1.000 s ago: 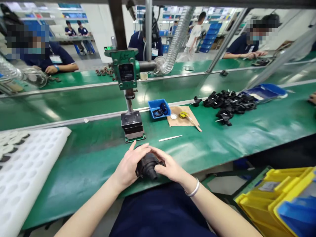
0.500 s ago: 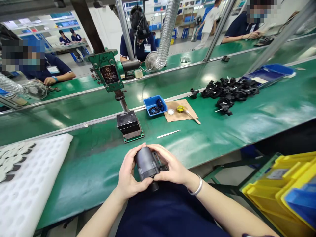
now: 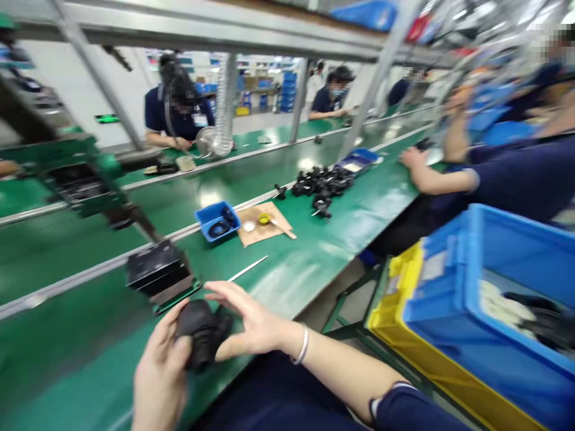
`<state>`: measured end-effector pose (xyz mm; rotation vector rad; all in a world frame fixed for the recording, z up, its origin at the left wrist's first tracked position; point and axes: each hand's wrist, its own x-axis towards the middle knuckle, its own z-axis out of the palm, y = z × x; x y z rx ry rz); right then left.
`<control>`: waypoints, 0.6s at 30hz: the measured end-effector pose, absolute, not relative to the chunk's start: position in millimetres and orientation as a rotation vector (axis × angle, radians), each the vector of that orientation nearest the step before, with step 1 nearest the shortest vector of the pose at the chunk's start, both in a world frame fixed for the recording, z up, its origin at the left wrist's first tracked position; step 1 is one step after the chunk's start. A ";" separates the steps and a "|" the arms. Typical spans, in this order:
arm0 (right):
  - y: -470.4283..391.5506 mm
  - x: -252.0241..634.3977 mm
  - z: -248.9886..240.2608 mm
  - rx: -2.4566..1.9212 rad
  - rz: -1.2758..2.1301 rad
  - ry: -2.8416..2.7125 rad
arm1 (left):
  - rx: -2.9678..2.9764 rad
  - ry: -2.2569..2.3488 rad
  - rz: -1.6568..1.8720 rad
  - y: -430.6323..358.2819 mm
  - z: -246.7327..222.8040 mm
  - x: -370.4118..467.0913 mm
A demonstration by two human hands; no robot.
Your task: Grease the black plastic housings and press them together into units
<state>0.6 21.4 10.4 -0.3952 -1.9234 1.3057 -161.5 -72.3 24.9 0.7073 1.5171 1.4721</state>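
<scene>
- View has swung right since half a second ago; frame blurred. The press and foam tray slid leftward, the tray out of sight, and bins now fill the 3 o'clock side.
- Press [image 3: 76, 173]: at 10 o'clock, green body; its black base block [image 3: 155, 272] sits on the desk [image 3: 54, 335] just beyond the hands.
- Left hand [image 3: 159, 374]: at 7 o'clock, fingers curled round the black part [image 3: 202, 332], gripping it from below and behind. Grip unchanged from earlier frames.
- Black part: held over the near desk edge, between both hands, tilted toward the lap. Earlier it stood more upright; read as being turned in hand.
- Right hand [image 3: 249, 323]: at 6 o'clock, palm against the part's right side, fingers spread and extended, not clenched; bracelet at wrist. Loosened versus the earlier pinch.
- White stick [image 3: 247, 269]: on the desk just past the right hand.
- Blue tray [image 3: 217, 220] and card sheet [image 3: 265, 224]: at 12 o'clock, side by side.
- Pile of black parts [image 3: 321, 182]: at 1 o'clock.
- Co-worker's arm [image 3: 431, 173]: at 2 o'clock, resting on the desk.
- Blue bin [image 3: 503, 281] atop yellow bin [image 3: 404, 299]: at 3 o'clock, off the desk.
</scene>
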 end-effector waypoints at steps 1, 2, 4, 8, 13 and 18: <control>25.9 1.9 9.5 -0.342 1.206 -1.968 | 0.572 1.490 1.423 -66.7 26.6 -160.3; 29.9 3.5 9.1 -0.288 1.115 -2.028 | 0.465 1.475 1.347 -60.9 28.1 -158.6; 34.9 7.4 10.4 -0.207 0.983 -2.152 | 0.350 1.470 1.183 -50.7 31.2 -152.9; 40.8 23.5 24.7 -0.239 0.847 -2.265 | 0.368 1.401 1.076 -31.7 36.1 -138.9; 111.4 83.7 51.8 -0.808 0.583 -1.621 | 0.552 1.283 1.104 -1.1 11.3 -133.3; 228.9 191.4 51.1 -1.195 0.415 -1.121 | 0.842 1.386 0.975 -2.2 -35.7 -130.9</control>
